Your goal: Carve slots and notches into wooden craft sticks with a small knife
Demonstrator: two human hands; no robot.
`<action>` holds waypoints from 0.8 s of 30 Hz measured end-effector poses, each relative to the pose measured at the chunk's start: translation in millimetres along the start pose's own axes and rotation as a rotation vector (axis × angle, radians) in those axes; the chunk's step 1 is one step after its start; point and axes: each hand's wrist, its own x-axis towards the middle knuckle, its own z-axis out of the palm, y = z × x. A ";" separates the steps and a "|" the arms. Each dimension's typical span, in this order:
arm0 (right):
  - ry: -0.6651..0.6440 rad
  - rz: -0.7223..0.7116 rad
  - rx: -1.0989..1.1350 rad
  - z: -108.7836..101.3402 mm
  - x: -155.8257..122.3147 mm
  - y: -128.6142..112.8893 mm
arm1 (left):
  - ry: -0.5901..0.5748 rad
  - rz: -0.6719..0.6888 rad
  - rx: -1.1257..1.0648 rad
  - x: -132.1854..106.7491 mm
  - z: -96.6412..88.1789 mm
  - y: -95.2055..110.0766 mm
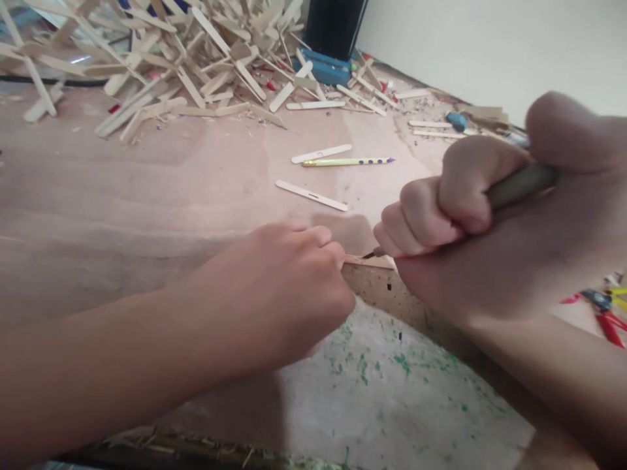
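At the table's edge my left hand (304, 287) is closed, fingers curled and pressed down on what looks like a wooden craft stick (353, 259), most of it hidden under the fingers. My right hand (441, 202) makes a fist around a carving tool with a thick, dull-coloured handle (526, 185). Its thin dark tip points left and meets the stick just beside my left knuckles. Beyond the hands lie a craft stick with a slot cut in its middle (313, 196), a yellow pencil with purple dots (347, 162) and another marked stick (321, 153).
A big heap of craft sticks (210, 59) covers the back left. A black object on a blue base (326, 62) stands behind. Red-handled pliers (607, 320) lie at the right edge. Below the table edge is a pale surface with green specks (382, 365).
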 end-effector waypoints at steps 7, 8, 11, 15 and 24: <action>0.056 0.068 -0.102 1.1 2.2 -0.3 | 0.103 -0.014 0.051 -0.7 3.9 2.0; 0.051 0.067 -0.107 0.5 2.2 0.3 | 0.110 -0.015 0.054 -0.7 4.3 2.0; 0.042 0.042 -0.103 -1.7 1.9 1.7 | 0.098 -0.009 0.054 -0.4 3.6 1.3; 0.069 0.038 -0.107 -2.2 1.5 1.5 | 0.087 0.010 0.046 -0.4 1.6 -0.2; 0.004 0.057 -0.210 -0.3 0.4 -0.4 | -0.032 -0.007 0.042 3.6 -1.5 -0.5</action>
